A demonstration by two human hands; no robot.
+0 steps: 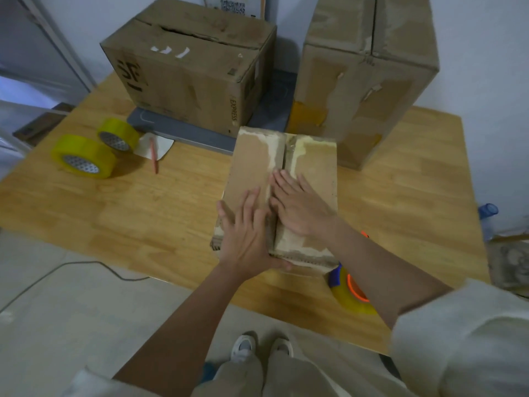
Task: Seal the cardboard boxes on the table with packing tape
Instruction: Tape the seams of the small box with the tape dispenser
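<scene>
Here, at frame centre, both flattened hands, left hand [246,227] and right hand [297,204], are pressing the small cardboard box [257,164] flaps shut, gripping nothing; the flaps are likely springing open if released toward the tape dispenser [347,293], lower right.

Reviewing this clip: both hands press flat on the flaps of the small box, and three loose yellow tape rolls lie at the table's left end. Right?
Not quite. The head view shows two loose yellow tape rolls at the table's left end, not three. The rest holds: the left hand and right hand press flat on the small box's flaps.
</scene>
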